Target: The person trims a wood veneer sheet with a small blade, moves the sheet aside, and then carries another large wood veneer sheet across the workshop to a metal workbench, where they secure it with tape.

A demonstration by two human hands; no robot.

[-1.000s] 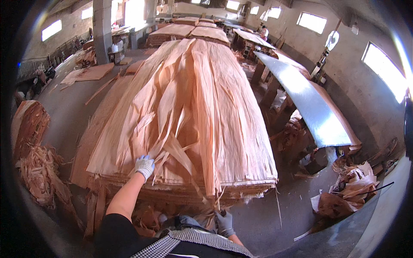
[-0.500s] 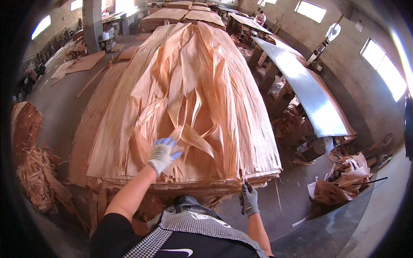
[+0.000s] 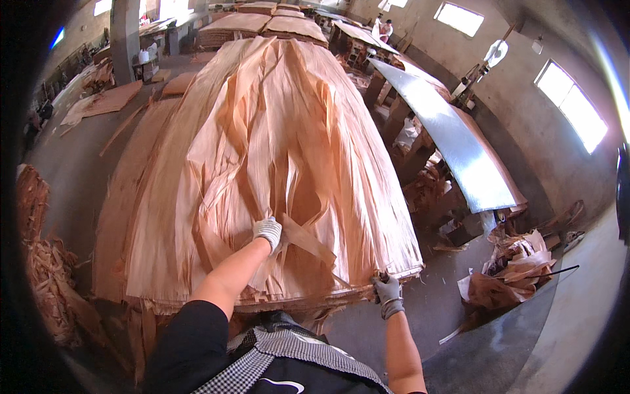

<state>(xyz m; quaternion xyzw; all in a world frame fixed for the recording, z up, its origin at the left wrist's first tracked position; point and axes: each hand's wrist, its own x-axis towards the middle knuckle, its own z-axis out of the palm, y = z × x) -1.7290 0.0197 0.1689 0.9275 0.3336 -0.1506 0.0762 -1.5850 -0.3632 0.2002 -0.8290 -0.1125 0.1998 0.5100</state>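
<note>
Your left grip point(image 3: 268, 231), in a pale knitted glove, was closed over the middle of the rumpled top sheet point(image 3: 223, 154), its folded fingers gathering a narrow fold of the thin wood veneer. That sheet lay along the length of the large veneer stack point(image 3: 308, 301) directly in front of you, rising in long creases that ran away toward the far end. A loose veneer strip point(image 3: 310, 241) slanted across it, just right of your left grip, its free end pointing toward you. Your right grip point(image 3: 387, 287), in a grey glove, was at the near edge of the stack, close to its right corner, with the fingers curled; you could not tell from this view whether they pinched anything. To the right, well apart from both grips, stood a long surface topped with a shiny metal sheet point(image 3: 446, 131), and crumpled veneer scraps point(image 3: 515, 269) lay on the floor nearer you. On the left, a shredded scrap heap point(image 3: 56, 289) stood beyond the stack's side, and further veneer stacks point(image 3: 233, 26) filled the background.
</note>
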